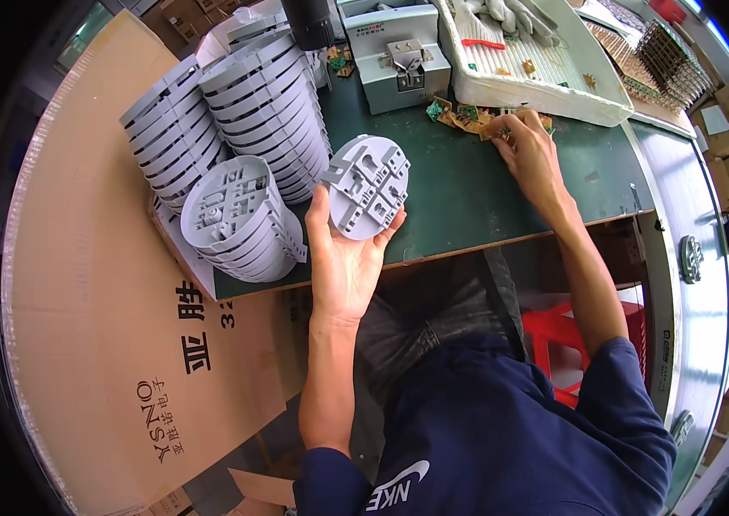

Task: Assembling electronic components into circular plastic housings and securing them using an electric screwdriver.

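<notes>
In my left hand (347,267) is a round grey plastic housing (367,185), its inner side with ribs and slots turned up. My fingers and thumb grip it by the rim, above the front edge of the green bench top. My right hand (529,155) reaches to a small heap of brown and green circuit boards (468,119) at the back of the bench. Its fingertips are pinched together at the heap; whatever lies between them is too small to make out.
Tall stacks of grey housings (266,112) and a shorter stack (240,215) stand on the left. A grey machine (399,56) is at the back, beside a white foam tray (554,99) with gloves and a red-handled tool. A large cardboard sheet (89,284) leans at left; a red stool (554,331) is under the bench.
</notes>
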Demonstrator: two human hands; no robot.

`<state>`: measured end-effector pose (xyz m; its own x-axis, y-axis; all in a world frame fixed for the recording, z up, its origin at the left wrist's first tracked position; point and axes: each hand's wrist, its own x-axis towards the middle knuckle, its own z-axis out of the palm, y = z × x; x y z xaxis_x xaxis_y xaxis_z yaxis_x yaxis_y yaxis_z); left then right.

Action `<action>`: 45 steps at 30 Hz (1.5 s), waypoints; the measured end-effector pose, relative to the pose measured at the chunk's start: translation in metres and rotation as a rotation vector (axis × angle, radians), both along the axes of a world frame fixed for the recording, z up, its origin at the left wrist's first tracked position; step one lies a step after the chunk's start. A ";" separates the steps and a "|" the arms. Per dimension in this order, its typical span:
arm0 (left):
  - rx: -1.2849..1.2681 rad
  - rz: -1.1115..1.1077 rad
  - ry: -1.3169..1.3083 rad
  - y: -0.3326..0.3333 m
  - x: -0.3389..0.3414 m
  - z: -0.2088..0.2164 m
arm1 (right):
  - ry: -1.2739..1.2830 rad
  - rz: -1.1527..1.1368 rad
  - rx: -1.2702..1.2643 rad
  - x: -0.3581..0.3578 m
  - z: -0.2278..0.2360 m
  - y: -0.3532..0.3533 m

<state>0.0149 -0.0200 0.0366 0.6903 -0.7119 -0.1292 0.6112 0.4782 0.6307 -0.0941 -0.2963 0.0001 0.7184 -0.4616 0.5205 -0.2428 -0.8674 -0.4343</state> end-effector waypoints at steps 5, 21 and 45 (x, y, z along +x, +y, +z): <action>0.198 0.076 -0.408 -0.009 -0.007 -0.007 | -0.061 -0.049 0.113 -0.014 0.008 -0.005; 0.635 0.315 -1.368 -0.050 -0.020 -0.005 | -0.385 0.171 0.906 -0.029 0.022 0.003; 0.243 0.114 -0.864 -0.050 -0.027 -0.004 | -0.161 0.550 1.011 -0.035 0.043 0.061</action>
<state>-0.0123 -0.0699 0.0327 0.6813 -0.6541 0.3286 -0.1650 0.3002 0.9395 -0.1286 -0.2350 0.0429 0.9101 -0.3649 0.1966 0.1804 -0.0783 -0.9805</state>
